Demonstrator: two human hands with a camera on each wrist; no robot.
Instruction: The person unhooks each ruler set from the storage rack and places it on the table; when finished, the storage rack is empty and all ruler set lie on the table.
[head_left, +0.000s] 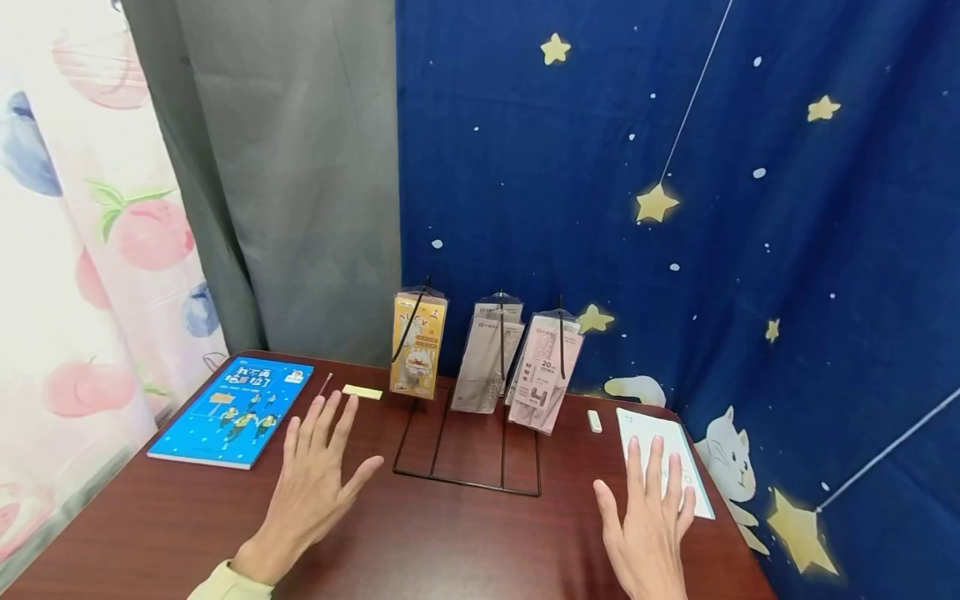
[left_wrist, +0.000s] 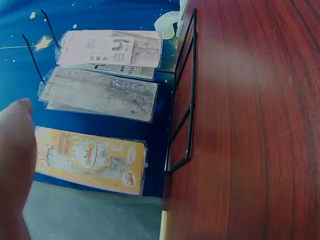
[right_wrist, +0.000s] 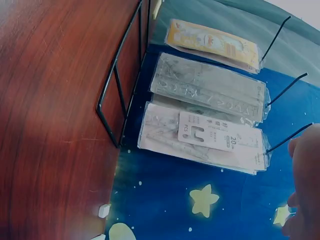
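Note:
My left hand [head_left: 315, 483], fingers spread and straight, hovers over the table between the blue book [head_left: 238, 412] and the wire rack [head_left: 467, 482]. On the other side, my right hand [head_left: 651, 521] is spread too, its fingertips overlapping the white booklet [head_left: 678, 458] in the head view. Neither hand holds anything. From the black rack's hooks hang flat plastic packets: a yellow duck packet [head_left: 418, 346] at left, grey clear packets [head_left: 487, 367] in the middle, and pink packets [head_left: 547, 371] at right. Only part of each hand shows in its own wrist view.
On the dark red wooden table [head_left: 435, 550] lie a yellow strip [head_left: 363, 392] and a thin pen-like stick [head_left: 326, 384] by the book. A small white block [head_left: 595, 421] sits right of the rack. Grey and blue star-patterned curtains [head_left: 525, 167] hang close behind the table.

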